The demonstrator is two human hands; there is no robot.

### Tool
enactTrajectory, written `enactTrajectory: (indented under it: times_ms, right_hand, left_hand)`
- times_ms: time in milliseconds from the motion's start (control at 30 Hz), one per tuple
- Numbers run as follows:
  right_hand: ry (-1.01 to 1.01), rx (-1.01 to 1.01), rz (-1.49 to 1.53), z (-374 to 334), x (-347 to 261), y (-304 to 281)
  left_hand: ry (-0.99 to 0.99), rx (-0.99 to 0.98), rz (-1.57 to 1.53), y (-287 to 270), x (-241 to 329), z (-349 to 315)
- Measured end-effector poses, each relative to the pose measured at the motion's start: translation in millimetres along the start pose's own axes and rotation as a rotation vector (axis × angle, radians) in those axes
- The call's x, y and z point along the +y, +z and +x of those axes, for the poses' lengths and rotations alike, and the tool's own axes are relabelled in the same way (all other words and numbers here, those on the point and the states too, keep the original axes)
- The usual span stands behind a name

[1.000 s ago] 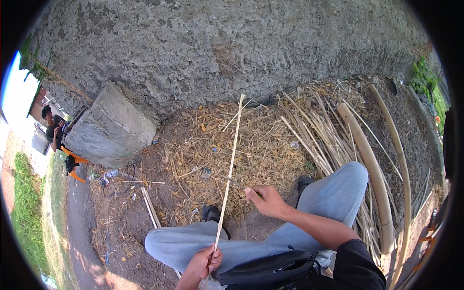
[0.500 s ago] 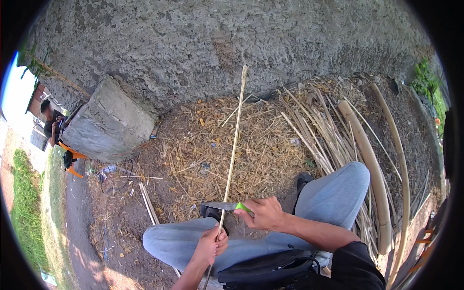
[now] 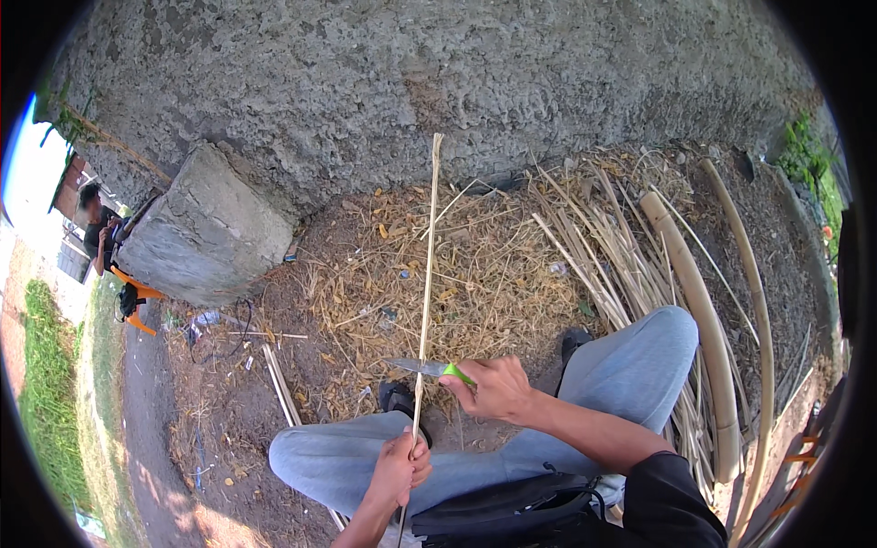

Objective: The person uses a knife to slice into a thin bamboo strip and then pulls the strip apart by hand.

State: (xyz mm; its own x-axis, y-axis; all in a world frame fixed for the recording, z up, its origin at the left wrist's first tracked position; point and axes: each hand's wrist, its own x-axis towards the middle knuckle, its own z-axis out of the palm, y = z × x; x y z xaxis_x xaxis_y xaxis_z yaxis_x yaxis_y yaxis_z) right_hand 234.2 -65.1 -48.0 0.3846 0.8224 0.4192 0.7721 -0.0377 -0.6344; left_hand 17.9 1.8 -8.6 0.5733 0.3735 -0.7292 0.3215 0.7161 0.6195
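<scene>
Long, thin, pale bamboo strip [image 3: 427, 274], held nearly upright in front of the seated body, lower end low between the knees, upper end reaching toward the rough grey concrete wall [image 3: 411, 82]. Left hand [image 3: 399, 470] clenched around the strip's lower part, apparently to steady it. Right hand [image 3: 491, 387] closed on the green handle of a short knife with a steel blade [image 3: 429, 368], blade lying crosswise with its edge against the strip, just above the left hand, seemingly placed that way to shave or split the strip. Legs in light blue-grey trousers [image 3: 630, 365] spread to either side, giving room for the strip between them; dark shoes [image 3: 397, 397] on the ground near the blade.

Beneath and beyond, bare brown earth covered with dry straw-coloured shavings and leaf litter [image 3: 475, 274]. To the right, a loose bundle of thin bamboo splints [image 3: 594, 265] and thicker curved bamboo poles [image 3: 694, 301] lying on the ground within reach. To the left, a large grey concrete block [image 3: 206, 237] leaning against the wall. Far left, near the picture's edge, another person [image 3: 99, 233] beside an orange frame, well apart.
</scene>
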Motion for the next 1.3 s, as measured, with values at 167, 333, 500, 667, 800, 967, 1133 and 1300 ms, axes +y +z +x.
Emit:
enactTrajectory:
  times_ms: [167, 333, 500, 667, 800, 967, 1133, 1300]
  right_hand:
    - [0.019, -0.006, -0.033, 2.0, 7.8, -5.6]
    - [-0.081, -0.005, -0.034, -0.5, 0.7, -6.0]
    - [0.038, 0.05, -0.057, 9.3, 13.4, -7.4]
    - [-0.023, 0.09, -0.092, 7.9, 31.2, -8.4]
    - [-0.036, 0.098, -0.111, 15.3, 25.5, -11.2]
    - [-0.076, 0.155, -0.113, 15.1, 42.6, -12.5]
    - [0.063, 0.079, -0.058, 7.6, 17.3, -10.6]
    - [-0.048, 0.08, -0.069, 10.1, 34.8, -17.0]
  left_hand:
    - [0.016, 0.031, 0.06, -1.7, -7.0, -7.5]
    - [0.053, 0.059, 0.155, -2.3, -7.1, -12.7]
    - [0.061, 0.107, 0.185, -2.5, -13.3, -14.7]
    - [0.025, 0.089, 0.21, -3.6, -20.7, -27.7]
    - [0.025, 0.103, 0.172, -17.2, -27.1, -24.7]
    - [0.114, 0.265, 0.131, -19.8, -52.4, -29.0]
    - [0.058, 0.244, -0.043, -29.7, -54.6, -29.4]
    - [0.151, 0.249, 0.402, -32.6, -59.2, -37.5]
